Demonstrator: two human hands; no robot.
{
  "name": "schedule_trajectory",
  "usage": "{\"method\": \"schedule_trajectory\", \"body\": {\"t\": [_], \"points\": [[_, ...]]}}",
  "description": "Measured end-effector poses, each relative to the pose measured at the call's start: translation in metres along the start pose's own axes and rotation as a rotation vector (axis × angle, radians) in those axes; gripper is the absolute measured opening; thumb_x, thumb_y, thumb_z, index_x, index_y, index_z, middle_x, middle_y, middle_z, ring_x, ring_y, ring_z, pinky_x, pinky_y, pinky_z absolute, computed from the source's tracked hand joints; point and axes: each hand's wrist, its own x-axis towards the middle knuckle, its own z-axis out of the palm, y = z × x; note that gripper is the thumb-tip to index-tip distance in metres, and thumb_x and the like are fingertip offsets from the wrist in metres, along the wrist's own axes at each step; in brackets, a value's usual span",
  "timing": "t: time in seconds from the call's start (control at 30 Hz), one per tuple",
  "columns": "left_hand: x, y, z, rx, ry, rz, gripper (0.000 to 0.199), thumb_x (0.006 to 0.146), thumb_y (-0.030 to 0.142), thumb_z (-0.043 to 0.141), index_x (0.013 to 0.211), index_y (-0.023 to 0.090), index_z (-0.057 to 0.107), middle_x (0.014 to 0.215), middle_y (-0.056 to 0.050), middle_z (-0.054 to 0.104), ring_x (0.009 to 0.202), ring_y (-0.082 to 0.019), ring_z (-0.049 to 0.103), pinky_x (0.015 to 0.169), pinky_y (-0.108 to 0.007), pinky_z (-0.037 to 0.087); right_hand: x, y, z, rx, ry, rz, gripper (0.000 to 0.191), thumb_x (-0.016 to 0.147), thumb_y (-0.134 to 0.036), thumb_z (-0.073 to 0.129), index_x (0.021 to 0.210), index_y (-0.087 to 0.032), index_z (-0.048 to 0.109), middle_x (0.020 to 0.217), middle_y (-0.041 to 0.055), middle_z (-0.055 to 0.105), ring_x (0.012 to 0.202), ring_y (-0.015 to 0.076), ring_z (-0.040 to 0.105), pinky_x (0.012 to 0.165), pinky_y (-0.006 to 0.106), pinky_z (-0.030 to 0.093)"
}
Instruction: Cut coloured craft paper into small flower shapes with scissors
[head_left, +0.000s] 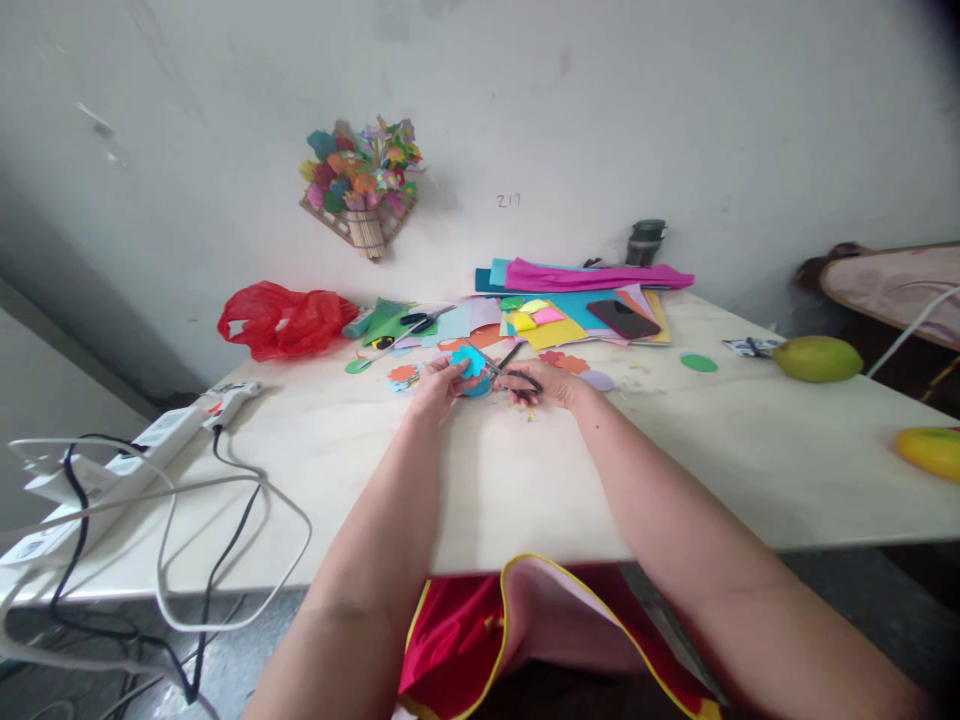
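My left hand (pixel 441 386) pinches a bright blue paper flower (pixel 468 364) with a scalloped edge, held above the middle of the table. Closed around the dark handles of a pair of scissors (pixel 527 381) is my right hand (pixel 551 383). The scissor blades point left and meet the flower's right edge; whether they are cutting into it I cannot tell. Below the hands lie a blue paper piece (pixel 478 387) and tiny scraps. An orange paper flower (pixel 403 374) rests left of my left hand, and a lilac paper circle (pixel 598 381) sits right of my right hand.
Coloured paper sheets (pixel 570 334), a phone (pixel 624 319) and second scissors (pixel 426 319) lie towards the back. A red plastic bag (pixel 285 318) stands back left. Power strips (pixel 112 480) with loose cables cover the left side. A green mango (pixel 817 359) and a yellow fruit (pixel 930 453) are at right.
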Motion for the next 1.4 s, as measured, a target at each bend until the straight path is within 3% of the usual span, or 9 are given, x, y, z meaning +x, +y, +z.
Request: {"method": "schedule_trajectory", "body": {"t": [0.77,1.4], "points": [[0.0000,-0.0005,0.0002,-0.021,0.021,0.023,0.022,0.062,0.020,0.081,0.076,0.011,0.066,0.070,-0.005,0.070,0.069,-0.019,0.071,0.073,-0.033,0.059,0.0040,0.0013,0.0014,0.027,0.005,0.026,0.027,0.077,-0.038,0.072,0.075,-0.015,0.058,0.056,-0.0017,0.057,0.042,0.0056,0.048,0.034,0.016,0.026],[-0.0035,0.0031,0.0046,-0.027,0.039,0.004,0.020,0.063,0.017,0.080,0.075,0.011,0.066,0.069,-0.004,0.070,0.066,-0.018,0.070,0.071,-0.031,0.059,0.0057,0.0030,-0.0003,0.062,0.015,0.051,0.021,0.074,-0.031,0.074,0.076,-0.014,0.063,0.053,-0.0025,0.056,0.040,0.0060,0.048,0.034,0.017,0.025]]}}
